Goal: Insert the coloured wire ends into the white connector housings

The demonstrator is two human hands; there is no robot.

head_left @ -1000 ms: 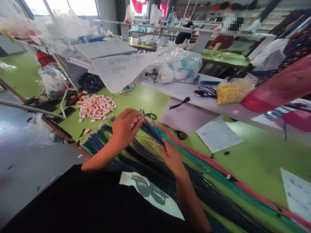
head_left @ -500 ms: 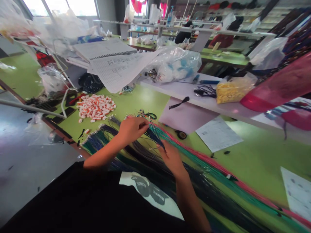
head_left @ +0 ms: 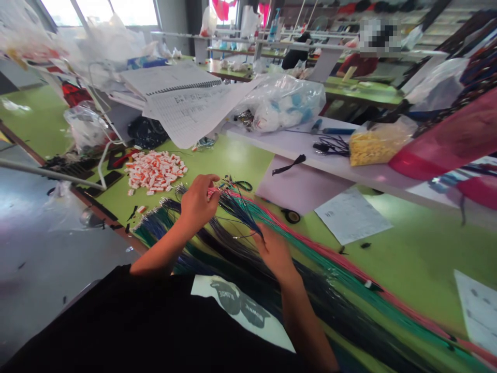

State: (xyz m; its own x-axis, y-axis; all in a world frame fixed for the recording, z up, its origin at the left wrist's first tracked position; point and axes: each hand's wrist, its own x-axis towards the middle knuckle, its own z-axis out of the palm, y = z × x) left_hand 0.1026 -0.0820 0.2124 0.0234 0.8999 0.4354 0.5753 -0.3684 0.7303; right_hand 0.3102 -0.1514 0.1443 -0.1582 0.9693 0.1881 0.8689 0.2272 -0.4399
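My right hand [head_left: 274, 251] is closed around a small bunch of dark blue wires [head_left: 244, 216], whose loose tips fan out up and to the left. My left hand [head_left: 199, 201] is at the tips of the pink wires [head_left: 303, 235], fingers curled and thumb apart from the index finger; no firm grip on a wire shows. Green wires [head_left: 312, 254] run alongside the pink ones. Under my arms lie dark wire bundles [head_left: 229, 246] and blue and green bundles [head_left: 149, 228] with metal-tipped ends. A pile of small white-and-orange connectors [head_left: 155, 172] lies beyond my left forearm.
Scissors [head_left: 243, 185] and a roll of black tape [head_left: 291, 215] lie beyond the wires. Paper sheets [head_left: 351, 215] rest on the green table. A raised shelf [head_left: 373, 173] holds an open notebook [head_left: 186, 103], plastic bags and a bag of yellow pieces [head_left: 378, 146]. Another person [head_left: 357, 65] sits farther back.
My left hand has moved left, away from the tips of the dark blue wires, to the pink wire ends, and its fingers have spread. My right hand keeps its hold, nearly still.
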